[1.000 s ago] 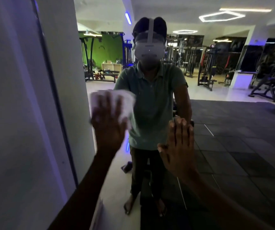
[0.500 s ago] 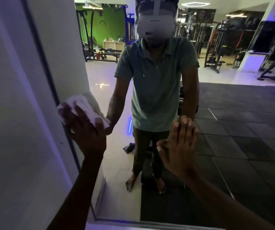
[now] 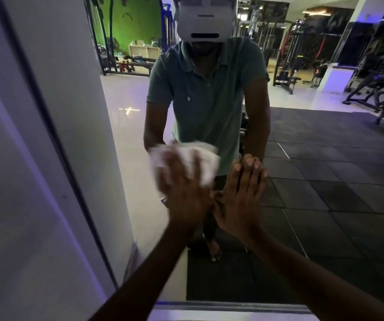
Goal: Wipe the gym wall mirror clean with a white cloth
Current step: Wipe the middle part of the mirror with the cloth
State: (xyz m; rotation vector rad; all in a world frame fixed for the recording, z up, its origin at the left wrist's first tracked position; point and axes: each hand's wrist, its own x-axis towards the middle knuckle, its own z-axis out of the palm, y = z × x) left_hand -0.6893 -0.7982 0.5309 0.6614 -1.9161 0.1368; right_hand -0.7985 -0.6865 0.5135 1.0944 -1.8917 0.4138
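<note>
- The wall (image 3: pixel 19 205) is standing at the far left, and the dark mirror frame (image 3: pixel 54 144) is running diagonally along the edge of the glass.
- The mirror (image 3: pixel 325 193) is filling the middle and right of the view and is reflecting the person and the gym floor behind.
- The left hand (image 3: pixel 184 193) is lying with straight, spread fingers over the white cloth (image 3: pixel 200 161) and is pressing it flat on the glass; the spread is probably distributing pressure across the whole cloth. The cloth is sitting at mid-height, well apart from the frame, and is showing motion blur.
- The right hand (image 3: pixel 242 195) is resting flat on the glass just beside the left hand, fingers straight and close together, holding nothing. In all likelihood it is bracing the body during the stroke.
- Much of the glass to the right appears unwiped as yet; the task is judged to be in progress.
</note>
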